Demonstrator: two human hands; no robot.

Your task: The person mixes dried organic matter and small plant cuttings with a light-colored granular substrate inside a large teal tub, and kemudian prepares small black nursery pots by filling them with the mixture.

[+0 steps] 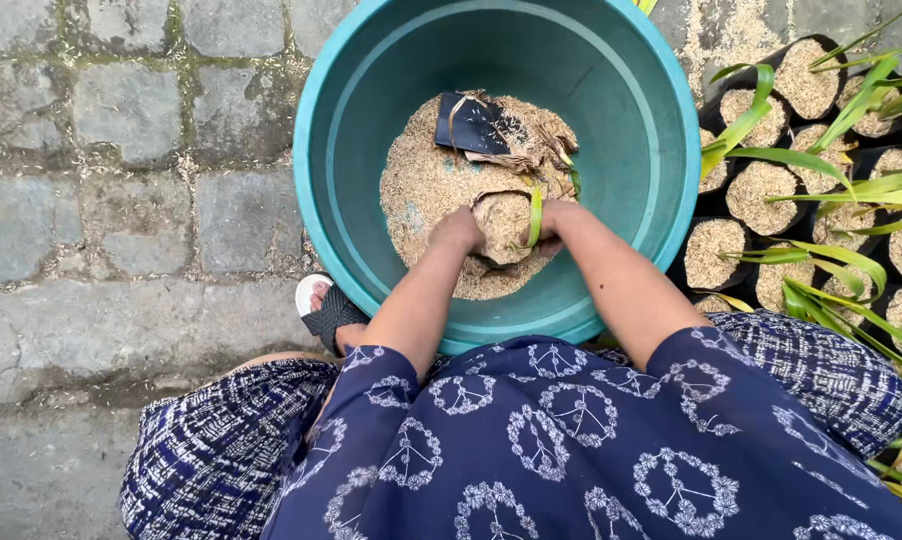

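Both the left hand (458, 232) and right hand (554, 222) clasp the husk-filled bag (502, 226); squeezed between the fingers, husk could spill into the teal basin (661, 150).

Black nursery bags (761, 200) right of basin (661, 120)

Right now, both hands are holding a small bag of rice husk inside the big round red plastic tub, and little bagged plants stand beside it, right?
Not quite: the big round plastic tub is teal, not red, as the head view shows. The rest holds: both hands, left and right, hold the small bag of rice husk inside it, and little bagged plants stand beside it.
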